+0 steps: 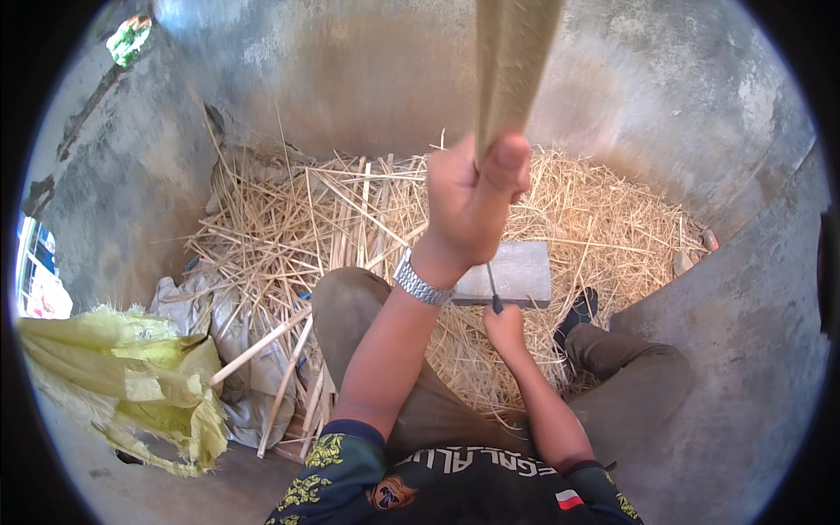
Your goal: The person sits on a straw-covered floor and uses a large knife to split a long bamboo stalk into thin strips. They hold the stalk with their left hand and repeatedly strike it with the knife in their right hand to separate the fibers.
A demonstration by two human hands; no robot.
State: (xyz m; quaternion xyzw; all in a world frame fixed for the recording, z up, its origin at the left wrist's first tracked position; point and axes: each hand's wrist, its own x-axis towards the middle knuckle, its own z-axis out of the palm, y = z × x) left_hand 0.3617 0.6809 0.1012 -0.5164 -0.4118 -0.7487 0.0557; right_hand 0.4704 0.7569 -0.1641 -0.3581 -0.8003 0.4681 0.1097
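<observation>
My left hand (472,197), with a silver watch on its wrist, is raised in front of me. Its fingers wrap round a pale, flat wooden or bamboo strip (514,74) that stands upright and runs out past the top edge. Lower down, my right hand (505,329) grips a knife (497,304) by its dark handle. The narrow blade points away from me over a grey rectangular block (525,273); whether it touches the block I cannot tell. My left hand and wrist partly cover the block and the blade's far end.
Long split sticks (350,197) lie heaped at the far left, and thin shavings (604,219) cover the floor to the right. A torn yellow sack (166,385) lies at the left beside a whitish sheet (249,402). Concrete walls (350,79) surround me. My bent legs flank the block.
</observation>
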